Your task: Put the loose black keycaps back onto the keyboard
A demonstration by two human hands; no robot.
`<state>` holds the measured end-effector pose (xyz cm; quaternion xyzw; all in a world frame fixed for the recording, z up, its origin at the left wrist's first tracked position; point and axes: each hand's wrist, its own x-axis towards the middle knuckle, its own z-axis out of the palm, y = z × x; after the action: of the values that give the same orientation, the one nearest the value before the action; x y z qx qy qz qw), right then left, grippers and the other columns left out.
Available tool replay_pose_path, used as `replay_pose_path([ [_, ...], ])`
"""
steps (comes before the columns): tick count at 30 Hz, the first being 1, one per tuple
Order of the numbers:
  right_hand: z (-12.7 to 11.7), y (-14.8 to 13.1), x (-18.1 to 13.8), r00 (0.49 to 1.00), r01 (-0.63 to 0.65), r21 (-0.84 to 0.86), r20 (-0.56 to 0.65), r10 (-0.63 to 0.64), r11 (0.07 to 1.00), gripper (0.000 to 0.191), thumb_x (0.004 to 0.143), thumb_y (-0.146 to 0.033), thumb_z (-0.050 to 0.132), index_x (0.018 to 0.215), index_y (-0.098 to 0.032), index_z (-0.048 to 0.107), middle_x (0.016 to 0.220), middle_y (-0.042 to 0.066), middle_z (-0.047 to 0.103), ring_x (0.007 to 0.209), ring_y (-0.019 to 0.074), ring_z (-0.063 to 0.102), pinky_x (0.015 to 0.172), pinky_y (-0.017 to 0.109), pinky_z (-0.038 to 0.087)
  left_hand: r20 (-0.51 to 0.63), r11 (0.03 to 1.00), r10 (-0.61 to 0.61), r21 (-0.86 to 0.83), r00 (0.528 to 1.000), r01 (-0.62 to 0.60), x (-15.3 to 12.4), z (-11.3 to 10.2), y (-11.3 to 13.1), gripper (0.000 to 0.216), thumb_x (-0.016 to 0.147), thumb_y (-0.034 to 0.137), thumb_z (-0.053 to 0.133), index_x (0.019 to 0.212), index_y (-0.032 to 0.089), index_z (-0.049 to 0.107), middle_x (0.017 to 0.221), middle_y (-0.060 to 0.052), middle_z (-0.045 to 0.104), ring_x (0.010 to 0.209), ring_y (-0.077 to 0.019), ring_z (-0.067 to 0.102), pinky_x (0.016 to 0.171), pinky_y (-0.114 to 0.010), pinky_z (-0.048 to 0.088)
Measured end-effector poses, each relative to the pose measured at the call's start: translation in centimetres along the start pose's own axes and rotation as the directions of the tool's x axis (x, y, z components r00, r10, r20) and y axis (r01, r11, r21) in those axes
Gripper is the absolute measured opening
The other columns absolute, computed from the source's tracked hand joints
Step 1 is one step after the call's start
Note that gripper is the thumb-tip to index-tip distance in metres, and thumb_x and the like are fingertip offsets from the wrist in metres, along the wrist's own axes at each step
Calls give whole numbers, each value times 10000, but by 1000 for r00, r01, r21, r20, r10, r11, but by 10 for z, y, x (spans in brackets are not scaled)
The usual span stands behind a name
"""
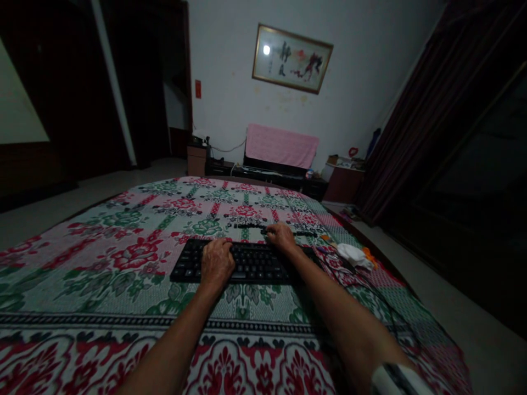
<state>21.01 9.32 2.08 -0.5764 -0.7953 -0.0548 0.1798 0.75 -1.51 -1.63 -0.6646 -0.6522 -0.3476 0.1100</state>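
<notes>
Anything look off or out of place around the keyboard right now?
Yes. Small black pieces, seemingly keycaps, lie in a row on the floral bedspread beyond the black keyboard, under the right hand. The left hand rests on the keys. A crumpled white cloth lies at right.

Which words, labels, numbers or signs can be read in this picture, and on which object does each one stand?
None can be read.
Framed picture on the wall: dark brush characters, too blurred to read.
Small red tag on the wall: too small to tell.
Black keyboard under the left hand and right hand: key legends too dark and small.
</notes>
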Motion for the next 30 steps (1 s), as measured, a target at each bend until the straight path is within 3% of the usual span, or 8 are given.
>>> replay_pose_path([
  [10, 10, -10, 22, 986, 129, -264, 139, -95, 956, 294, 782, -306, 453, 1003, -264, 643, 966, 97, 576, 923, 230, 531, 779, 332, 376, 6, 1000, -9, 8, 1000, 9, 0, -4, 5, 255, 734, 129, 425, 855, 171, 646, 977, -85, 618, 993, -225, 507, 881, -371, 365],
  [17, 10, -18, 26, 980, 106, -283, 194, -51, 953, 310, 792, -244, 414, 980, -200, 656, 979, 135, 590, 928, 242, 549, 786, 347, 371, 19, 1000, -30, -5, 999, 31, 0, -2, 4, 256, 742, 133, 427, 878, 173, 640, 1019, -86, 606, 1003, -220, 496, 877, -369, 362],
  [21, 11, -17, 27, 985, 89, -255, 167, -47, 963, 288, 778, -243, 443, 964, -182, 654, 970, 139, 589, 934, 241, 544, 789, 346, 370, 21, 1000, -27, 4, 999, 27, 0, -2, 5, 250, 741, 132, 426, 864, 172, 640, 998, -88, 609, 998, -222, 496, 872, -366, 364],
  [24, 6, -16, 26, 996, 55, -141, 79, -44, 989, 253, 765, -257, 484, 945, -179, 644, 958, 109, 590, 929, 212, 532, 797, 321, 370, 22, 1000, -20, 13, 1000, 19, 0, -3, 5, 254, 739, 127, 424, 864, 172, 640, 986, -88, 609, 994, -221, 498, 874, -363, 365],
  [26, 0, -19, 22, 996, 85, 30, 24, -85, 996, 244, 762, -263, 502, 956, -182, 627, 931, 75, 596, 884, 175, 535, 775, 285, 383, 28, 1000, -23, 16, 999, 22, 0, -4, 5, 252, 736, 127, 428, 864, 172, 640, 982, -87, 608, 994, -221, 500, 877, -362, 364],
  [30, -12, -34, 0, 967, 242, 420, -33, -252, 875, 202, 754, -262, 522, 902, -157, 612, 859, 38, 611, 774, 128, 549, 717, 239, 405, 42, 999, -30, 17, 999, 29, 0, -5, 6, 254, 745, 134, 427, 882, 174, 638, 992, -86, 604, 995, -215, 503, 882, -360, 364],
])
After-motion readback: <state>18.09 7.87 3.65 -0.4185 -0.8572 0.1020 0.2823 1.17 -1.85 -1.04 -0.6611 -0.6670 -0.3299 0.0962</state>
